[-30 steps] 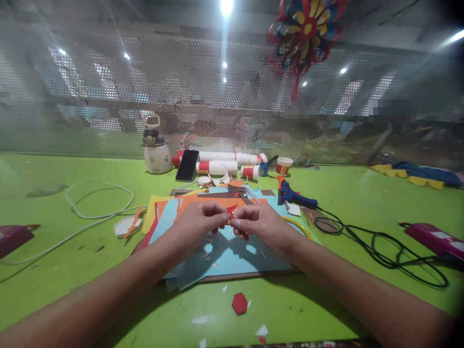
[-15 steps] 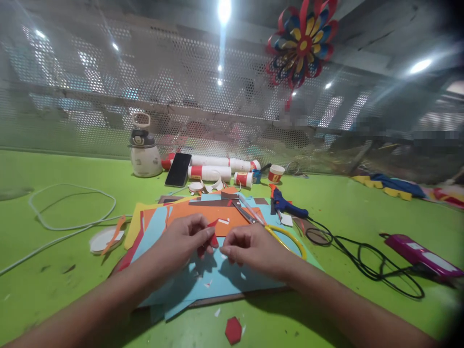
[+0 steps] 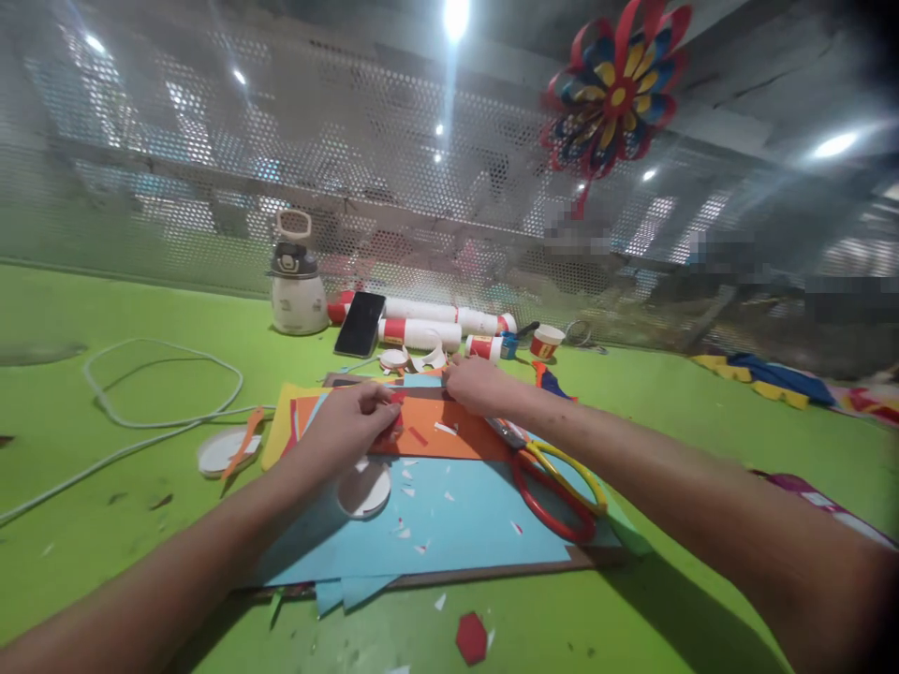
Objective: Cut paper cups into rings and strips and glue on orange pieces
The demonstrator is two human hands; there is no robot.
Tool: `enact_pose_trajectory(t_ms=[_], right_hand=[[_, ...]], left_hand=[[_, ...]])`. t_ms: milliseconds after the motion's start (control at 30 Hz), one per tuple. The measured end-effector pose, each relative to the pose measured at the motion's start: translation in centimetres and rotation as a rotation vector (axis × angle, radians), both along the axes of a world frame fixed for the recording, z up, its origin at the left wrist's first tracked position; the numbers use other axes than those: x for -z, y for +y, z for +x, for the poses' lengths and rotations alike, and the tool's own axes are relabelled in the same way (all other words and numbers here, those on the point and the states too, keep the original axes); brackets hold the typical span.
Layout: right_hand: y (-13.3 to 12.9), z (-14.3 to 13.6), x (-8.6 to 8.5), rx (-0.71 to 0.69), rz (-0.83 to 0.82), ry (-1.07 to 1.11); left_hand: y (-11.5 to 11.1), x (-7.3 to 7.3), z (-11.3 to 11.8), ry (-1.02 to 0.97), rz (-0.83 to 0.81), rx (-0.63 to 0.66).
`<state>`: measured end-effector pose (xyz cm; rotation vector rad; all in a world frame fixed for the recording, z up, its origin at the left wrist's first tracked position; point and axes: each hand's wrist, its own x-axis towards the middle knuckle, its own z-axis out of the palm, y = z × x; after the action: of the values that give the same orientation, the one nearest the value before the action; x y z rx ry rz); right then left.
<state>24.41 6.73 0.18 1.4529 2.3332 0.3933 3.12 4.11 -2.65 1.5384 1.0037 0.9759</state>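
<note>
My left hand [image 3: 361, 412] pinches a small red paper piece [image 3: 397, 402] above the orange paper [image 3: 449, 429]. Farther forward, my right hand [image 3: 469, 382] reaches to the back edge of the paper stack, fingers bent down near the white cup scraps [image 3: 430, 358]; what its fingertips touch is hidden. Scissors [image 3: 554, 482] with red and yellow handles lie on the right of the blue paper [image 3: 449, 524]. A round white disc [image 3: 363, 489] lies below my left hand, with small white scraps beside it. A red hexagon [image 3: 471, 638] rests on the table near the front.
Behind the papers are a phone [image 3: 360, 324], a bottle [image 3: 299, 290], stacked paper cups [image 3: 421, 334] and an upright cup [image 3: 546, 342]. A glue gun [image 3: 552, 382] is partly behind my right arm. A white cable [image 3: 161, 423] loops at left.
My right hand has moved forward, away from my left hand, to the back of the papers. My left hand stays pinched on the red piece. The white disc and red scissor handle now show.
</note>
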Motion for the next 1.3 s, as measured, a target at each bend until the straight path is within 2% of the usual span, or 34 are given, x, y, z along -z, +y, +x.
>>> enact_pose_trajectory(t_ms=[133, 233, 433, 500, 600, 700, 767, 833, 933, 1100, 1200, 1300], right_hand=[[0.7, -0.8, -0.1, -0.103, -0.077, -0.171], [0.9, -0.8, -0.1, -0.143, -0.113, -0.233], [1.6, -0.5, 0.2, -0.145, -0.109, -0.17], [1.6, -0.2, -0.3, -0.124, -0.079, -0.102], [1.1, 0.8, -2.2, -0.065, -0.003, 0.029], [-0.7, 1.7, -4.0, 0.012, 0.051, 0.159], [-2.2, 2.0, -4.4, 0.047, 0.036, 0.23], [-3.8, 1.8, -4.1, 0.071, 0.003, 0.285], [-5.6, 1.1, -2.6, 0.116, -0.022, 0.34], [-6.7, -0.6, -0.1, 0.183, 0.014, 0.384], [-7.2, -1.2, 0.0, 0.196, 0.036, 0.423], [-8.3, -0.2, -0.9, 0.212, 0.073, 0.481]], left_hand=[[0.2, -0.1, -0.1, 0.047, 0.008, 0.012], [0.4, 0.4, -0.1, 0.046, -0.001, 0.029], [0.0, 0.9, 0.1, -0.009, -0.041, 0.085], [-0.4, 0.6, 0.3, -0.024, -0.032, 0.105], [-0.9, 0.1, 0.4, -0.013, -0.009, 0.093], [-1.4, -0.3, 0.4, 0.036, -0.001, 0.1], [-1.9, -0.3, 0.5, 0.062, -0.008, 0.157], [-2.5, -0.2, 0.8, 0.076, -0.005, 0.246], [-3.2, 0.0, 1.1, 0.11, 0.009, 0.337], [-3.3, -0.6, 1.1, 0.106, -0.057, 0.278], [-2.9, -0.7, 0.8, 0.052, -0.106, 0.236], [-2.7, -0.4, 0.6, 0.003, -0.137, 0.245]])
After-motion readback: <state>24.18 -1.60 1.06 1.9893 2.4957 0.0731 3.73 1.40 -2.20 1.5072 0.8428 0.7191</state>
